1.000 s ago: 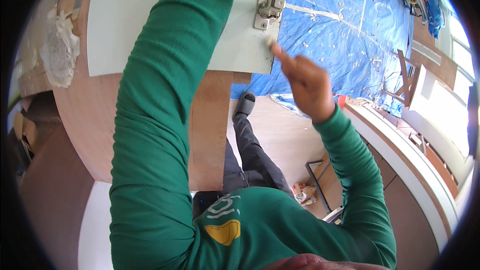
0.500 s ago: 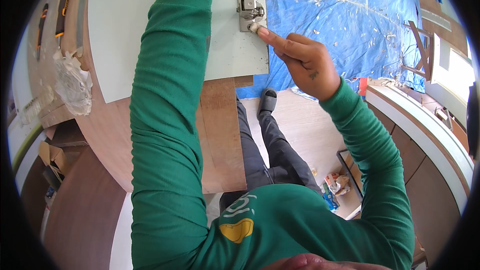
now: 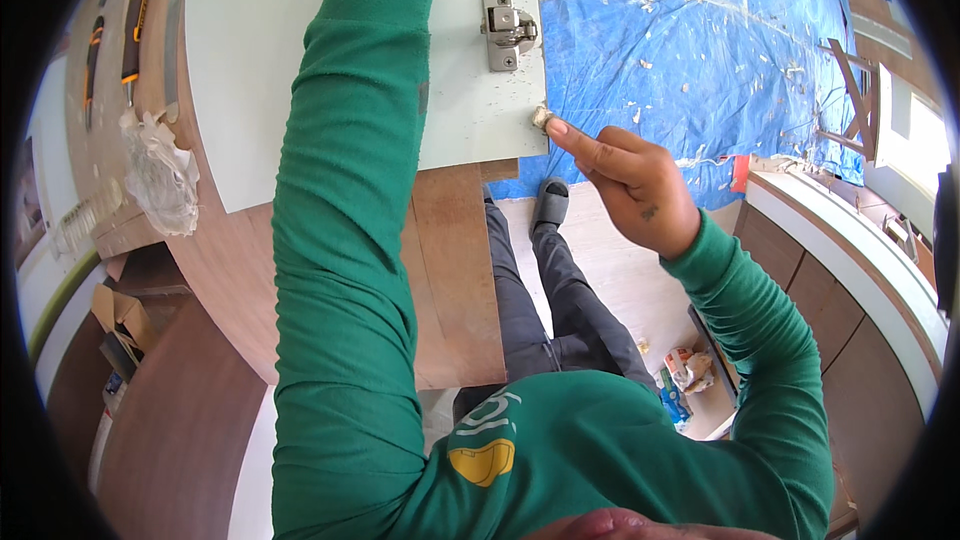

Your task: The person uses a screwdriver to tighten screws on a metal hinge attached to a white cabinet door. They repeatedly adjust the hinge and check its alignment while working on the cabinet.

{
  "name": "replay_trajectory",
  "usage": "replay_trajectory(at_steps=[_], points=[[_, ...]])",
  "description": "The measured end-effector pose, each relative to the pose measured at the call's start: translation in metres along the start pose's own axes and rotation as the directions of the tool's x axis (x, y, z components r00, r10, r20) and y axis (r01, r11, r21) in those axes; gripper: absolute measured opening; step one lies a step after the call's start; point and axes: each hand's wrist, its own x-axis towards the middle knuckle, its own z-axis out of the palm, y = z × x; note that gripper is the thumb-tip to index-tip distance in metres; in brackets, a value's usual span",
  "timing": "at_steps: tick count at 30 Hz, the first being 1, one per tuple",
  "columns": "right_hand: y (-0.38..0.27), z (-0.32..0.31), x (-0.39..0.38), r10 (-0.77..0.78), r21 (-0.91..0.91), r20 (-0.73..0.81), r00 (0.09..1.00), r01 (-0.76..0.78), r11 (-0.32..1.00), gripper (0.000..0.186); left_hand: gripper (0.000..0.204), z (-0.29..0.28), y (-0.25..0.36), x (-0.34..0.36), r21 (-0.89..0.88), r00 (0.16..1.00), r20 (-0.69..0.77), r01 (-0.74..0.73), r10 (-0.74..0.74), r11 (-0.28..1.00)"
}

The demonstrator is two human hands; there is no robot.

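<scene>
Person: seen from above, wearing a green long-sleeved top and dark trousers, one dark shoe point(image 3: 551, 202) showing on the pale floor below.
Right hand: the right hand point(image 3: 628, 180) is raised beside the lower right corner of a pale cabinet door panel point(image 3: 250, 70). Its fingers point(image 3: 575, 140) are pinched narrow, the tips touching a small pale lump point(image 3: 541, 117) that sits right at the panel's edge. What the lump is cannot be told.
Left hand: out of view past the top of the picture; only the green left sleeve point(image 3: 350, 190) shows, stretched up across the panel, so how its fingers stand cannot be seen.
Panel: lies flat on a brown wooden desk point(image 3: 450, 280), its right edge near the desk's end.
Hinge: a metal cabinet hinge point(image 3: 505, 30) is mounted near the panel's right edge, above the lump and apart from the right hand.
Desk, far left: two yellow-and-black hand tools point(image 3: 132, 35) lie side by side, with a crumpled clear plastic bag point(image 3: 160, 175) just below them.
Floor: a blue tarpaulin point(image 3: 700, 50), speckled with pale debris, covers the ground to the right of the panel.
Right side: a long white-topped counter point(image 3: 860, 260) with brown fronts, and small packets point(image 3: 690, 370) on the floor at its foot.
</scene>
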Motion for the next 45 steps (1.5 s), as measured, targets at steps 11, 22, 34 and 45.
replay_trajectory(at_steps=[11,22,34,45], points=[[-0.005,-0.009,0.028,0.278,0.316,-0.108,0.954,-0.233,0.920,0.053,0.033,0.005,-0.007,0.001,-0.073,1.000,-0.002,-0.017,0.017,0.997],[-0.009,-0.026,0.038,0.361,0.948,0.271,0.892,-0.312,0.058,0.052,0.036,0.000,0.012,-0.001,0.083,1.000,-0.013,0.007,-0.006,0.997],[0.010,-0.025,0.021,0.590,0.846,0.293,0.753,-0.491,0.207,0.046,0.037,-0.001,0.013,-0.004,0.100,1.000,-0.011,-0.010,0.011,0.995],[0.021,-0.033,-0.075,0.692,0.845,0.265,0.671,-0.508,0.169,0.041,0.042,-0.033,-0.012,-0.011,0.183,0.986,0.134,-0.119,0.095,0.976]])
